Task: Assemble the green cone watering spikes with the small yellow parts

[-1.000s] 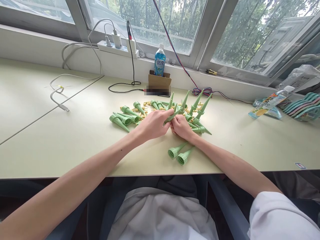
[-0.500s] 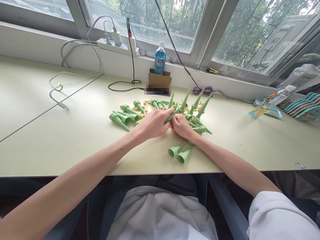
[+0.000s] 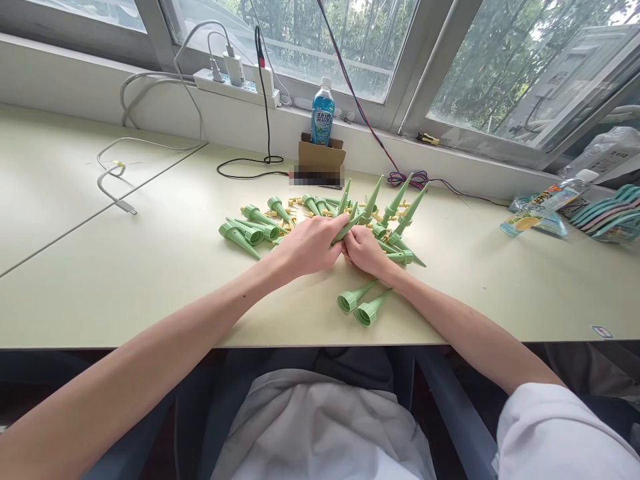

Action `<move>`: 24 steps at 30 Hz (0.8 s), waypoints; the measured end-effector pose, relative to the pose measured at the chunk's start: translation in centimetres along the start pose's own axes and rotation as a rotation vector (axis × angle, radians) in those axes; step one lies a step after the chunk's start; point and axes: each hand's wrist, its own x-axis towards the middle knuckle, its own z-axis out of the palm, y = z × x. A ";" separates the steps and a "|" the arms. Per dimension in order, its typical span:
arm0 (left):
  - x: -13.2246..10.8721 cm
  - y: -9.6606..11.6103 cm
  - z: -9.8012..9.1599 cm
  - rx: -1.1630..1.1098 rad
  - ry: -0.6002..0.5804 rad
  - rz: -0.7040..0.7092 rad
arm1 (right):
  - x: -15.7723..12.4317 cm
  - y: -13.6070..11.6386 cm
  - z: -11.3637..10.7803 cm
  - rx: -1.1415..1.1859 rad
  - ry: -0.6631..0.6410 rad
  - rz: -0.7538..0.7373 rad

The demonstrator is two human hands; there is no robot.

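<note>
My left hand [image 3: 313, 243] is closed around a green plastic watering spike [image 3: 346, 230], whose tapered tip slants up to the right. Pressed against it is my right hand [image 3: 364, 250], its fingers curled in; whatever they pinch is hidden between the two hands. Beyond and around the hands lies a heap of green spikes with small yellow valve pieces [image 3: 285, 225]. Several spikes stand tip up behind my right hand, such as one upright spike [image 3: 373, 200]. Nearer me, two loose spikes [image 3: 367, 313] lie with their threaded sockets facing me.
At the back stand a small cardboard box [image 3: 320, 155] and a blue bottle [image 3: 323, 117]. A power strip [image 3: 235, 87] with plugged-in chargers sits on the ledge, cables trailing onto the table [image 3: 125, 280]. On the right are a drink bottle [image 3: 547, 203] and pastel hangers [image 3: 607, 213].
The view has shifted slightly. Both hands stay together on the spike with hardly any visible movement, and the heap looks the same.
</note>
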 end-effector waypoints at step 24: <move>0.1 0.4 -0.4 0.044 -0.054 -0.011 | -0.1 0.0 -0.1 -0.032 -0.008 -0.010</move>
